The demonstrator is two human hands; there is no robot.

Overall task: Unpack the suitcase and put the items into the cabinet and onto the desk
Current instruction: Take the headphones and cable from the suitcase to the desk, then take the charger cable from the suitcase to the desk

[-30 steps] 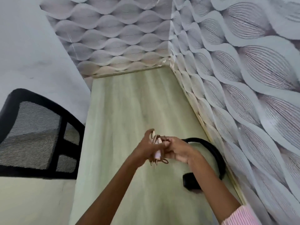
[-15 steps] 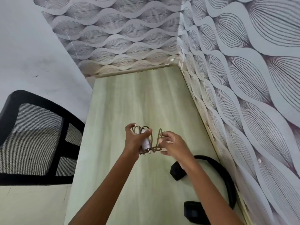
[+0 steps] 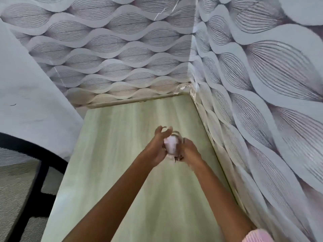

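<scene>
**Mid-unpack: charger not on the desk yet**

Both hands are bunched round a small white charger plug [image 3: 171, 145] and its cord [image 3: 178, 156], held over the middle of the tabletop [image 3: 122, 172], a bit toward its right edge. The left hand [image 3: 157, 147] and right hand [image 3: 189, 151] each look to have a curled grip on it, though it's blurry; nothing's set down yet; suitcase and cabinet aren't in view, so no clue how much is left.
</scene>
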